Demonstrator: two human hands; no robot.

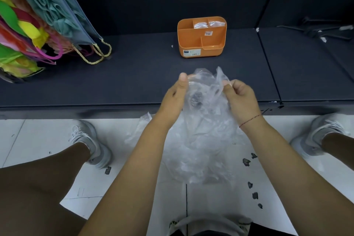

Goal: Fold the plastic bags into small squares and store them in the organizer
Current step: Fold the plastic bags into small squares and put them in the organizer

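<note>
plastic bag [203, 130] pinched at its top by both hands.

One organizer [201, 44] at twelve o'clock, two folded bags [200, 24] in it; perhaps two loose bags [201, 130] at centre; two shoes [90, 140], at nine and three o'clock; six dark scraps [246, 162], mostly toward four o'clock.

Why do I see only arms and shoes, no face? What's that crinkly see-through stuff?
No machine here. A person wears a camera on the head, so you look down as they do. The left hand and right hand each grip the top of a clear plastic bag, held in front of a dark shelf. On the shelf stands an orange organizer with folded bags in its two back compartments. Colourful bags lie at the far left. Grey shoes stand on the white floor.
</note>
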